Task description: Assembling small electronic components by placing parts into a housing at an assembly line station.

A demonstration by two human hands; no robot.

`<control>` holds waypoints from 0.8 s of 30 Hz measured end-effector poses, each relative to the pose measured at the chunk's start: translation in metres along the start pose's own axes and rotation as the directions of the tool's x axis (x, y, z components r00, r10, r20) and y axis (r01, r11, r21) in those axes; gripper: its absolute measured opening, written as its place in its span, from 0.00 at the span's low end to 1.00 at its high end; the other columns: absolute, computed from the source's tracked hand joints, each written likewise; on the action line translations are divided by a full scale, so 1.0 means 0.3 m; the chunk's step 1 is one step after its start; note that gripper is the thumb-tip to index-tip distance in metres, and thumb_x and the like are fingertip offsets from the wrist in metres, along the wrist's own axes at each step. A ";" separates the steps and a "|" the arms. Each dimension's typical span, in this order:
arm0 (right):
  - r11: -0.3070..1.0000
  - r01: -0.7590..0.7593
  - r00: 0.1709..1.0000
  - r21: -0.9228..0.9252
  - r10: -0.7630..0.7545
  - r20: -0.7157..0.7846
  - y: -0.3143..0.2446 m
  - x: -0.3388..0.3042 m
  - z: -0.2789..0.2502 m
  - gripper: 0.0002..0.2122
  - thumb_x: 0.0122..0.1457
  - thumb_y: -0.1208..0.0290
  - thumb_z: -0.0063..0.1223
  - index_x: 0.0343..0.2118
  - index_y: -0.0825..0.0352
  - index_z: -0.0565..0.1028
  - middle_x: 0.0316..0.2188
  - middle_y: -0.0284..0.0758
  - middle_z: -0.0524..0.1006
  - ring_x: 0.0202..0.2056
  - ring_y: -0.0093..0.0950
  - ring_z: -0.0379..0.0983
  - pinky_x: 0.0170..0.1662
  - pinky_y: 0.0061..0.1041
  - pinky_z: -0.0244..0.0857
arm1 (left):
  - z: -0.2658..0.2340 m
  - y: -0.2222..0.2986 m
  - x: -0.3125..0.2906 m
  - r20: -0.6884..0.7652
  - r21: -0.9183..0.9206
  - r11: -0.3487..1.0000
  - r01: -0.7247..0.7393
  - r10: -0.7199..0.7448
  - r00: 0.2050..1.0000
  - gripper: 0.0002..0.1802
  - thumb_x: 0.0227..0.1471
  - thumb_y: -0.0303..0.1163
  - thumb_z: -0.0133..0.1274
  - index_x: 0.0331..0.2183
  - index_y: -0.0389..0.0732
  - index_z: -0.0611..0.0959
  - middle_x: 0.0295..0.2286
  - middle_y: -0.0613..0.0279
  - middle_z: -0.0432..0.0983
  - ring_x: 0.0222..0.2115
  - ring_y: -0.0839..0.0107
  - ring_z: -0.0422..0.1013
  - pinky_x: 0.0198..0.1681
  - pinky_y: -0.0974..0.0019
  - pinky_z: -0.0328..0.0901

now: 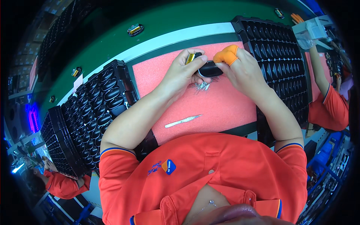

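Note:
A glossy black oval shell (210, 69) is held up over the pink foam mat (221, 112), between my two hands. My left hand (182, 73) is closed round the shell's left end. Between its thumb and fingers there is also a small yellow-and-black part (191, 57), like a battery on a circuit board. My right hand (242, 71), with orange finger cots, pinches the shell's right end; its fingertips are partly hidden. Just below the hands lies a small heap of thin metallic pins (201, 86). Nearer my body, a slender white tool (183, 120) with a pointed tip rests on the mat.
Black trays hold rows of oval shells, one tray (95, 95) at left and another (273, 56) at right. Beyond a white rail, a green surface (168, 24) carries a few yellow-and-black assemblies (135, 30). Co-workers in red shirts sit at both sides.

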State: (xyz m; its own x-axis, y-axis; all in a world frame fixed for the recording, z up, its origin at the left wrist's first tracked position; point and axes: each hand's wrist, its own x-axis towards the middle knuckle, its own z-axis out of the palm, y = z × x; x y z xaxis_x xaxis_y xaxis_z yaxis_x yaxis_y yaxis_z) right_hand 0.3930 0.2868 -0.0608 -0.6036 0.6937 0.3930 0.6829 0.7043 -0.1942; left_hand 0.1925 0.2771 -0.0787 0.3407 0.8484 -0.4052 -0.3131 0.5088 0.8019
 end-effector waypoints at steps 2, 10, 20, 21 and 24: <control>1.000 0.012 1.000 -0.027 -0.012 -0.002 -0.004 0.001 -0.005 0.10 0.49 0.73 0.60 0.34 0.68 0.73 0.31 0.37 0.70 0.30 0.35 0.69 0.33 0.29 0.65 | 0.000 0.002 -0.008 -0.005 0.010 1.000 -0.005 0.005 1.000 0.19 0.56 0.40 0.51 0.45 0.41 0.68 0.31 0.59 0.72 0.20 0.75 0.73 0.19 0.80 0.65; 0.993 0.103 0.993 -0.058 -0.106 -0.059 -0.026 0.026 -0.012 0.11 0.47 0.73 0.61 0.34 0.68 0.73 0.30 0.37 0.70 0.30 0.33 0.68 0.33 0.28 0.65 | -0.003 0.004 -0.012 -0.008 0.008 1.000 0.014 -0.014 1.000 0.19 0.56 0.40 0.50 0.46 0.41 0.68 0.32 0.60 0.72 0.20 0.76 0.74 0.20 0.81 0.66; 1.000 0.025 0.999 0.007 -0.025 -0.047 -0.014 0.012 0.014 0.10 0.48 0.74 0.60 0.33 0.67 0.73 0.31 0.37 0.71 0.30 0.35 0.68 0.33 0.29 0.64 | -0.015 -0.006 0.000 0.034 -0.036 0.999 0.019 -0.018 0.999 0.21 0.56 0.38 0.51 0.45 0.38 0.65 0.34 0.55 0.72 0.22 0.69 0.76 0.21 0.77 0.70; 1.000 0.012 0.999 0.026 -0.011 -0.050 -0.015 0.012 0.015 0.10 0.48 0.74 0.60 0.33 0.67 0.73 0.31 0.37 0.71 0.30 0.35 0.68 0.33 0.29 0.64 | -0.014 -0.007 -0.001 0.033 -0.037 0.999 0.019 -0.017 0.999 0.21 0.56 0.38 0.51 0.45 0.38 0.65 0.34 0.55 0.72 0.22 0.69 0.76 0.21 0.77 0.70; 0.998 -0.012 0.998 0.060 0.015 -0.055 -0.020 0.013 0.014 0.09 0.49 0.74 0.59 0.33 0.67 0.74 0.30 0.37 0.71 0.30 0.35 0.68 0.34 0.30 0.63 | -0.013 -0.008 -0.002 0.035 -0.050 0.999 0.013 -0.011 0.999 0.21 0.56 0.38 0.52 0.45 0.38 0.65 0.34 0.55 0.72 0.23 0.69 0.76 0.21 0.77 0.70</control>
State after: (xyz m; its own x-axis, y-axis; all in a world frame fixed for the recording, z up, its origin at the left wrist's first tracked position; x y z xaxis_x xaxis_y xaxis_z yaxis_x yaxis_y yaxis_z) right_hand 0.3847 0.2860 -0.0620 -0.5695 0.6948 0.4392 0.6642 0.7038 -0.2521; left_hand 0.1894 0.2759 -0.0820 0.3753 0.8369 -0.3984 -0.3527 0.5264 0.7736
